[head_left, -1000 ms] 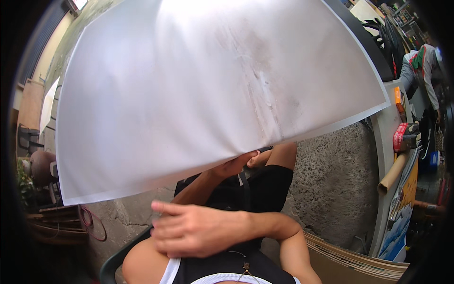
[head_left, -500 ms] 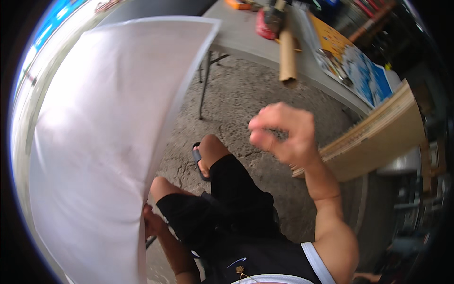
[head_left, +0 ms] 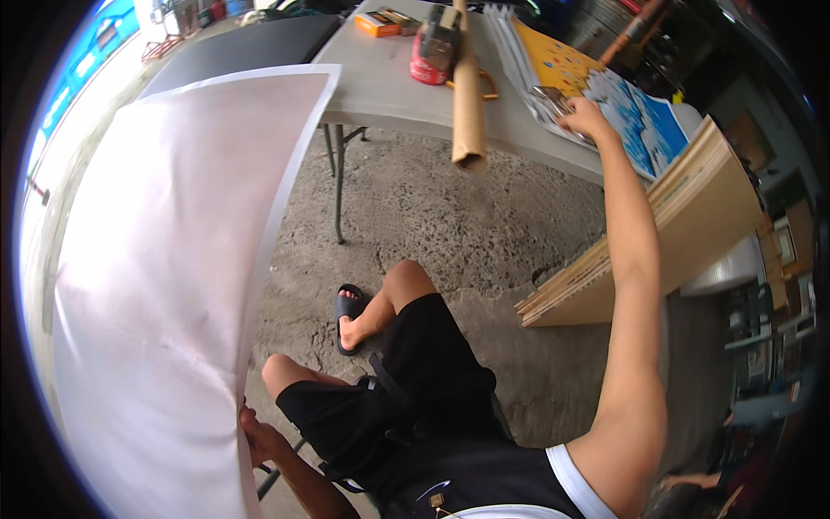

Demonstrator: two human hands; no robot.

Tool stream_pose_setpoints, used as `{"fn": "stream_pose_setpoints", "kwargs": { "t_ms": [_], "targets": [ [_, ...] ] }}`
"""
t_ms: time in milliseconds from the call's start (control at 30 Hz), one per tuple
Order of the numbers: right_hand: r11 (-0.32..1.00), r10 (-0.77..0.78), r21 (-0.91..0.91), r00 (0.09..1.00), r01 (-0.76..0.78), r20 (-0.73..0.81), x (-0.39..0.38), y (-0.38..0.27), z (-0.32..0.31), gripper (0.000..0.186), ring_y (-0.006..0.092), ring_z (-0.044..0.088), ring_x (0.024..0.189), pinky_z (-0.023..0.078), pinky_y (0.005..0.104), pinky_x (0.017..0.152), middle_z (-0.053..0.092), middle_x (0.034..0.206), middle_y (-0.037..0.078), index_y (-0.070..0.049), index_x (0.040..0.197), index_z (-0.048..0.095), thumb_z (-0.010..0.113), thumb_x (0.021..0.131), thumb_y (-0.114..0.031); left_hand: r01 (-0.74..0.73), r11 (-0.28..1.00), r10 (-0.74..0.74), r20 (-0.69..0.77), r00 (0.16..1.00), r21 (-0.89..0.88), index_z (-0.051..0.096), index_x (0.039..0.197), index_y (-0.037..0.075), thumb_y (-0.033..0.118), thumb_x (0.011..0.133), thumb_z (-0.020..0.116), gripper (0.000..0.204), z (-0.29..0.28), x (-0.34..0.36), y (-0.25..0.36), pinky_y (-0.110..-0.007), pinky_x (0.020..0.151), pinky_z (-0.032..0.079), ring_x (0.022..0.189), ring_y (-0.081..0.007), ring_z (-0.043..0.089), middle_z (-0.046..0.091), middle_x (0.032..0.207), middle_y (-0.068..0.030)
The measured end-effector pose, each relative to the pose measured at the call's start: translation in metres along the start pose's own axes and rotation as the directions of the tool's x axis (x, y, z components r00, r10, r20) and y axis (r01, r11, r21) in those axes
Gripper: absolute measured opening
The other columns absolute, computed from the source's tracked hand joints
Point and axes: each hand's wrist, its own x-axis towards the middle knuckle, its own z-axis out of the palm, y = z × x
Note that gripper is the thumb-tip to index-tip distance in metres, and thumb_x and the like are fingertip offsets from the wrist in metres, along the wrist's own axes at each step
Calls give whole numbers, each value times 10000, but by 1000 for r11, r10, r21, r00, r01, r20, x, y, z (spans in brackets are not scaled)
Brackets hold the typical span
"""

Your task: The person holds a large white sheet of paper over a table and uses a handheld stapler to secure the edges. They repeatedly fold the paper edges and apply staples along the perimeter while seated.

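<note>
A large white canvas sheet (head_left: 173, 216) stands bowed along my left side, its pale border toward me. My left hand (head_left: 259, 435) grips the canvas at its near right edge, its fingers partly behind the cloth. My right arm is stretched out to the grey table (head_left: 380, 95). There my right hand (head_left: 588, 119) closes on a shiny metal hand tool (head_left: 553, 99), whose exact kind I cannot make out. The tool lies over a stack of printed canvases (head_left: 640, 121) in yellow, blue and white.
A cardboard tube (head_left: 469, 121) juts past the table's near edge beside a red can (head_left: 425, 65) and an orange box (head_left: 378, 23). Flat wooden boards (head_left: 648, 242) lean below the table's right end. A black panel (head_left: 251, 54) lies behind the canvas.
My right hand has gone from mid-air above the floor to the metal tool on the table. My left hand keeps its hold on the canvas, which sits slightly lower in view.
</note>
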Motion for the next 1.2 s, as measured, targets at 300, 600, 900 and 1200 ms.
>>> {"fn": "stream_pose_setpoints", "kwargs": {
  "t_ms": [300, 600, 900, 1200],
  "targets": [
    [945, -167, 142, 807, 296, -567, -4, 74, 1, 472, 335, 623, 706, 502, 381, 672, 640, 945, 160, 13, 1035, 593, 670, 730, -338, -265, 941, 290, 102, 952, -209, 626, 952, -33, 86, 763, 687, 232, -8, -15, -25, -310, 739, 498, 853, -202, 613, 643, 960, -124],
    [330, -404, 942, 910, 51, 93, -321, -54, 33, 293, 112, 509, 690, 446, 262, 654, 528, 795, 44, -84, 896, 476, 530, 880, -371, -301, 937, 330, 172, 928, -176, 604, 1018, -28, 123, 787, 668, 284, -9, 10, 15, -285, 787, 485, 927, -192, 604, 626, 1022, -105],
    [785, -610, 567, 465, 248, 641, -385, -118, 111, 409, 312, 550, 688, 447, 332, 673, 550, 779, 179, 70, 1047, 532, 599, 822, -265, -391, 910, 413, 238, 879, -135, 580, 1084, 20, 212, 841, 611, 311, -5, 15, 18, -262, 806, 479, 982, -140, 582, 593, 1110, -25],
    [884, -455, 410, 206, 225, 866, -362, -141, 104, 585, 368, 609, 731, 448, 378, 707, 567, 656, 228, 160, 1199, 384, 527, 833, -274, -395, 891, 434, 167, 885, -223, 630, 1002, 7, 134, 775, 689, 266, -7, 19, 11, -250, 746, 497, 871, -145, 627, 649, 978, -60]
  ]
}}
